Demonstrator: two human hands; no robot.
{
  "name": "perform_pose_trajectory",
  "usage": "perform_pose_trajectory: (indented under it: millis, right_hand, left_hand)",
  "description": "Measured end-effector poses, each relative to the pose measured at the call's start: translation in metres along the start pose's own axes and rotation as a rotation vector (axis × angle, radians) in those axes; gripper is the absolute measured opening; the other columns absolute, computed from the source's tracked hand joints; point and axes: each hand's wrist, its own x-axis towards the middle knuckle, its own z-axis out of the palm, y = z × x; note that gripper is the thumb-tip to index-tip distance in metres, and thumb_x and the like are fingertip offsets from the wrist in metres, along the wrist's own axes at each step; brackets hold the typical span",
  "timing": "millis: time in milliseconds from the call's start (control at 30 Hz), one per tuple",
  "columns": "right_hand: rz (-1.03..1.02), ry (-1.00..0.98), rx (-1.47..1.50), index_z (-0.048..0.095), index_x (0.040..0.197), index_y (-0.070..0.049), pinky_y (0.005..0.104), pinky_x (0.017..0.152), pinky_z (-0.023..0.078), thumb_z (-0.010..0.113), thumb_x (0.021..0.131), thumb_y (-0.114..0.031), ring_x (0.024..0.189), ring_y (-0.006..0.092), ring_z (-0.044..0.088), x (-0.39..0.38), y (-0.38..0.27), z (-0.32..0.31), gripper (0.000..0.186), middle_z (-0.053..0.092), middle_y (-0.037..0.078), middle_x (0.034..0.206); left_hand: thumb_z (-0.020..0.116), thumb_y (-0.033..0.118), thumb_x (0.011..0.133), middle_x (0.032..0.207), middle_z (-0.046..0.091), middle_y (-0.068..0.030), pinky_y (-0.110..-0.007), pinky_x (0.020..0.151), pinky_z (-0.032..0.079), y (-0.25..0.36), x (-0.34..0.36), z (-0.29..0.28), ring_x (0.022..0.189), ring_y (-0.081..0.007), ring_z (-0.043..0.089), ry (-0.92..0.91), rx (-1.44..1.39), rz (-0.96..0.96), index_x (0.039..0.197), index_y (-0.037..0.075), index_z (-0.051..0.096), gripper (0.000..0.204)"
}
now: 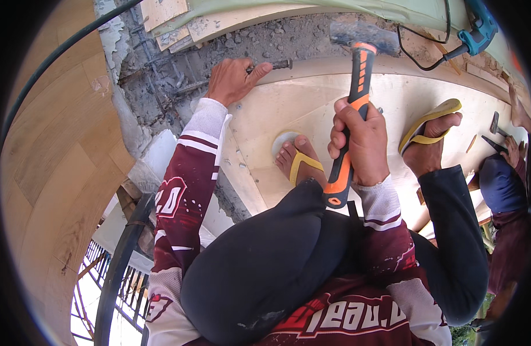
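Note:
My left hand (234, 81) is wrapped around a metal chisel (281, 64). The struck end of the chisel sticks out to the right of my fist, while the shaft runs left toward broken concrete (147, 86) with exposed bars. My right hand (362, 138) grips a hammer (360, 78) by its black and orange handle. The hammer's head, smeared by motion, is raised to the right of the chisel and apart from it. Between my arms, my sandalled foot (300, 158) rests on a pale plywood sheet (265, 124).
Wood-look flooring (63, 138) lies on the left, crossed by a black cable (63, 49). A blue corded power tool (479, 32) is at the far right. Another person (505, 179) works at the right edge beside a second hammer (494, 123). Below left, railings (127, 282) show through a gap.

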Motion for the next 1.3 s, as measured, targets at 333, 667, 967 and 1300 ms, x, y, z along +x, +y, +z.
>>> perform_pose_trajectory:
  millis: [333,667,967,1300]
  right_hand:
    - [0.159,-0.083,-0.19,0.052,0.094,0.001,0.0289,0.042,0.047,0.062,0.093,-0.015,0.046,0.0116,0.053,0.007,0.038,0.013,0.019,0.056,0.005,0.065]
    - [-0.144,0.099,0.093,0.051,0.101,-0.001,0.0261,0.042,0.046,0.065,0.093,-0.014,0.051,0.0084,0.05,0.031,-0.039,-0.032,0.021,0.05,0.001,0.073]
    - [-0.089,0.076,0.147,0.051,0.102,-0.002,0.0258,0.042,0.046,0.066,0.092,-0.014,0.052,0.0084,0.051,0.034,-0.051,-0.028,0.021,0.05,0.002,0.073]
    - [-0.052,0.015,-0.002,0.054,0.1,-0.001,0.0269,0.041,0.045,0.064,0.094,-0.016,0.049,0.0092,0.05,0.035,-0.061,-0.009,0.019,0.051,0.002,0.07]
  left_hand:
    - [0.049,0.073,0.091,0.06,0.057,-0.0214,-0.051,0.057,0.044,0.0,-0.004,0.004,0.06,-0.0448,0.057,0.034,0.013,0.024,0.065,0.001,0.062,0.077]
    - [0.047,0.08,0.088,0.05,0.048,-0.0126,-0.041,0.043,0.04,0.044,-0.026,-0.012,0.046,-0.032,0.052,0.316,-0.116,0.3,0.056,0.006,0.051,0.08]
    - [0.037,0.078,0.092,0.054,0.054,-0.0149,-0.047,0.05,0.043,0.039,0.022,-0.04,0.053,-0.0385,0.056,0.387,-0.036,0.163,0.06,0.005,0.054,0.082]
    - [0.039,0.074,0.095,0.062,0.058,-0.0199,-0.05,0.057,0.045,0.005,0.041,-0.043,0.062,-0.0447,0.058,0.579,0.019,-0.132,0.067,0.002,0.057,0.079]
